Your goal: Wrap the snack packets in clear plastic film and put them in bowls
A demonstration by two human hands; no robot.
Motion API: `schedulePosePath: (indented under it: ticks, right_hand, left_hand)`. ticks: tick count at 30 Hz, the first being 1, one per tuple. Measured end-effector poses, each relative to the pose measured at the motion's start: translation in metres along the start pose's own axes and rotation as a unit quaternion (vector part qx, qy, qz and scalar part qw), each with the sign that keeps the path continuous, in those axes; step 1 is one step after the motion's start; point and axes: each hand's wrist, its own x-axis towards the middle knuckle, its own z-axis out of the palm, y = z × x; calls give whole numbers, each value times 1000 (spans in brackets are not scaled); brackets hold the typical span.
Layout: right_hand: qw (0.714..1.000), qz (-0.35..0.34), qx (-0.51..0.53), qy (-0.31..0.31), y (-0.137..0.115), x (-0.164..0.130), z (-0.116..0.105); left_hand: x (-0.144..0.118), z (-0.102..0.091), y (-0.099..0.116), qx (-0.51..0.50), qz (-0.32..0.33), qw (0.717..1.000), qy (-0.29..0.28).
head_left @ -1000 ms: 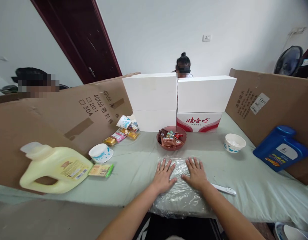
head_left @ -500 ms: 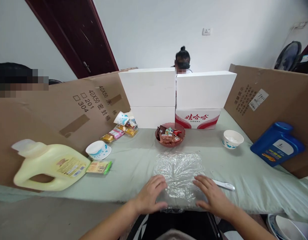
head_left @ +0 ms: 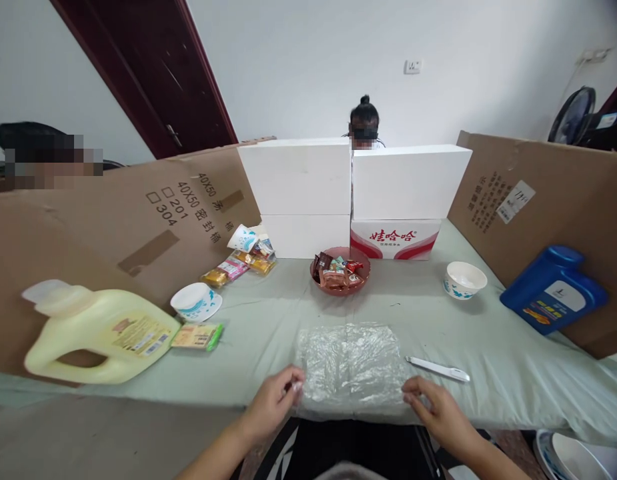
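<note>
A crinkled clear plastic bag (head_left: 351, 367) lies spread at the table's front edge. At its left edge, my left hand (head_left: 274, 401) is closed, thumb and fingers pinching the film. My right hand (head_left: 435, 408) grips the opposite edge in the same kind of pinch. Just beyond the right hand rests a slim white utility knife (head_left: 441, 369), which neither hand touches. Behind the bag stands a reddish bowl (head_left: 363, 279) holding several wrapped snacks (head_left: 335, 272).
Left are a yellow detergent jug (head_left: 103, 333), a sponge pack (head_left: 195, 337), paper bowls (head_left: 193, 300) and packaged snacks (head_left: 233, 267). Right stand a paper bowl (head_left: 465, 280) and a blue bottle (head_left: 553, 290). Cardboard (head_left: 88, 233) and white boxes (head_left: 298, 177) border the table; two people sit beyond.
Both hands have gone from lying open over the bag to pinching its side edges. The bag has shifted toward me, leaving the whole utility knife uncovered.
</note>
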Motion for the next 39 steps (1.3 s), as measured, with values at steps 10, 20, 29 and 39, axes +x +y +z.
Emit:
schedulePosePath:
  ticks: [10, 20, 29, 39]
  right_hand:
    - [969, 172, -157, 79, 10, 96, 28]
    - [937, 171, -298, 67, 14, 98, 39]
    - [925, 123, -353, 72, 7, 96, 34]
    - [945, -72, -308, -80, -8, 91, 59]
  left_hand:
    - [72, 13, -12, 246, -191, 947, 76]
    - [72, 21, -11, 310, -187, 928, 91]
    - [79, 77, 27, 309, 73, 947, 54]
    - [80, 91, 20, 290, 70, 954, -29]
